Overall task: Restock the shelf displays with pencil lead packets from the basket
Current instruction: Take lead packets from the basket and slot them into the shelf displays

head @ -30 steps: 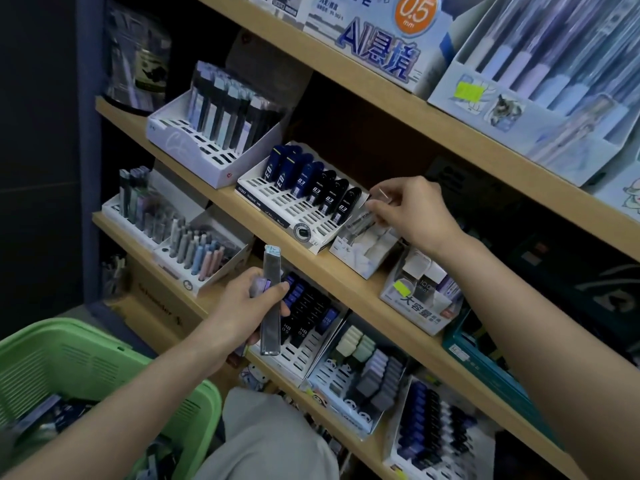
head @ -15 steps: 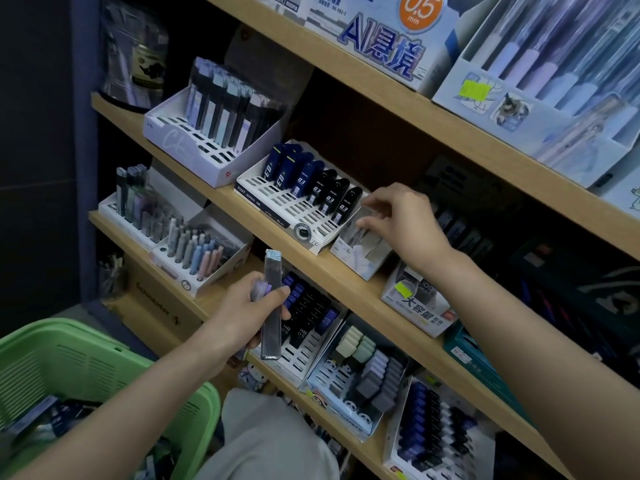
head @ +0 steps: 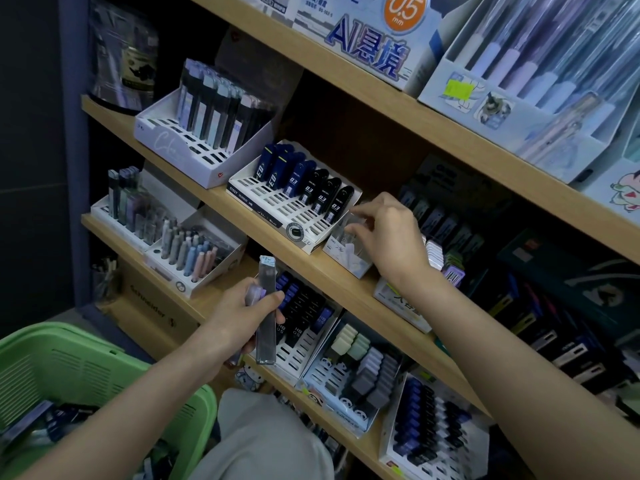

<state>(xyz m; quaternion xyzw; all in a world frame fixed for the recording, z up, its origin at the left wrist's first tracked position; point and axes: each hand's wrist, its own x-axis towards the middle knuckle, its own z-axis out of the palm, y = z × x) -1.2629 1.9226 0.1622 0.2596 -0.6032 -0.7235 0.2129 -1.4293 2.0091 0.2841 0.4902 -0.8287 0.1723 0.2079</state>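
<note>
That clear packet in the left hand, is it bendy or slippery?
Probably stiff: the lead packet stands straight though the left hand grips only its middle. Likely light, since a few fingers hold it. Its glossy plastic may be slippery.

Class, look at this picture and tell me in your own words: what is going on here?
A person is restocking stationery shelves. The left hand grips a few slim lead packets, held upright. The right hand reaches into a small white display box on a wooden shelf, fingertips at something clear; whether it pinches it is unclear. A green basket at lower left holds more packets.
</note>
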